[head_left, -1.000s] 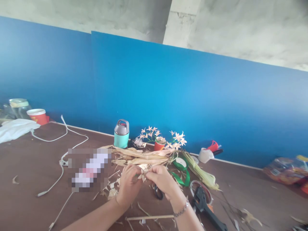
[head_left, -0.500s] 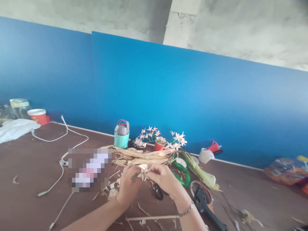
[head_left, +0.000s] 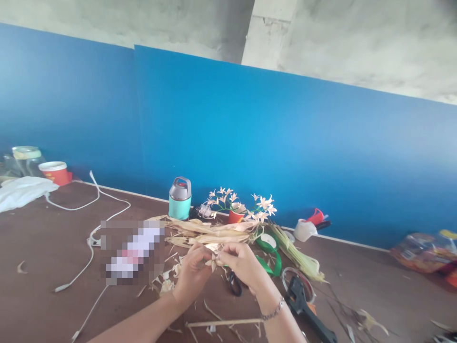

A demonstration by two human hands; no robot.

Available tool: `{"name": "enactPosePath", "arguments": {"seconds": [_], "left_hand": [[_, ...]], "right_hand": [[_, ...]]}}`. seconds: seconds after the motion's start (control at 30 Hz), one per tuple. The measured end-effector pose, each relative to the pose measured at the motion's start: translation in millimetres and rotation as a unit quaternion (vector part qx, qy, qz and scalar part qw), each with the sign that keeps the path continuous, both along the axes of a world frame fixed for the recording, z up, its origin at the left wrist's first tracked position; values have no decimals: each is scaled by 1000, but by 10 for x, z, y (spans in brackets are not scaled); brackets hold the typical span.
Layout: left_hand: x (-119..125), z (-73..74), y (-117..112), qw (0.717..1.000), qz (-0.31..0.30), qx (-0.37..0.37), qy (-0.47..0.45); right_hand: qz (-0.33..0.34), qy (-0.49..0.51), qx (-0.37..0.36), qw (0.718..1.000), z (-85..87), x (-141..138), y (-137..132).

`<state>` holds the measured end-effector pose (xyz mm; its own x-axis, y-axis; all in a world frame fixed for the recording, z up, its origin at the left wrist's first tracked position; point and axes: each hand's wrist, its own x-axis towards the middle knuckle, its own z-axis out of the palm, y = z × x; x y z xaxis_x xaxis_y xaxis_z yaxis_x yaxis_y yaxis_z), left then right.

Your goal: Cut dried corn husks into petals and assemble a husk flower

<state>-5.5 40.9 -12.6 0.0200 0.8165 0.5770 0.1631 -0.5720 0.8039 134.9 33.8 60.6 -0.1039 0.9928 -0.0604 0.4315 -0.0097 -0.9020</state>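
Observation:
Between my two hands is a small pale flower (head_left: 213, 262) with pointed petals, made of what looks like dried husk. My left hand (head_left: 193, 271) pinches it from the left side, its fingers curled. From the right, the thumb and fingertips of my right hand (head_left: 241, 267) close on its petals. Pale husk scraps (head_left: 167, 286) lie beside my left hand. Long dried husks (head_left: 210, 231) are spread just beyond both hands. A black-handled tool (head_left: 234, 284), probably scissors, lies partly under my right hand. Green tape (head_left: 273, 262) curls to its right.
Behind the husks stand a red cup (head_left: 236, 214) with similar flowers (head_left: 264, 204) and a turquoise flask (head_left: 180, 202). A black glue gun (head_left: 307, 309) lies right of my right forearm, near a greenish husk bundle (head_left: 300, 257). White cables (head_left: 91, 259) cross the left side.
The flower has turned slightly between my fingertips, and its petals now point more downward. The green bit seen by my left fingers is now hidden. Both hands stay in nearly the same place.

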Motion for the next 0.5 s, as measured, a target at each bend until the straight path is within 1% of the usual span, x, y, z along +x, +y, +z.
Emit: {"name": "enactPosePath", "arguments": {"seconds": [0.1,0.17,0.2,0.23,0.3,0.37,0.43,0.5], "left_hand": [[8,4,6,999,2,-33,-11],[12,14,6,998,3,-63,-16],[14,22,3,997,2,-77,-17],[15,30,-2,996,-2,-91,-18],[17,44,-16,993,-7,-117,-22],[21,51,-26,989,-11,-142,-31],[29,47,-26,984,-20,-168,-49],[41,39,-14,977,-36,-197,-77]], "right_hand": [[1,43,5,999,-3,28,18],[-22,118,-1,993,-1,58,35],[-31,173,-18,984,4,75,44],[-31,235,-46,970,12,92,52],[-5,354,-119,928,36,121,63],[27,429,-172,887,64,136,67],[39,458,-192,867,84,138,63],[39,459,-184,868,91,134,57]]}}
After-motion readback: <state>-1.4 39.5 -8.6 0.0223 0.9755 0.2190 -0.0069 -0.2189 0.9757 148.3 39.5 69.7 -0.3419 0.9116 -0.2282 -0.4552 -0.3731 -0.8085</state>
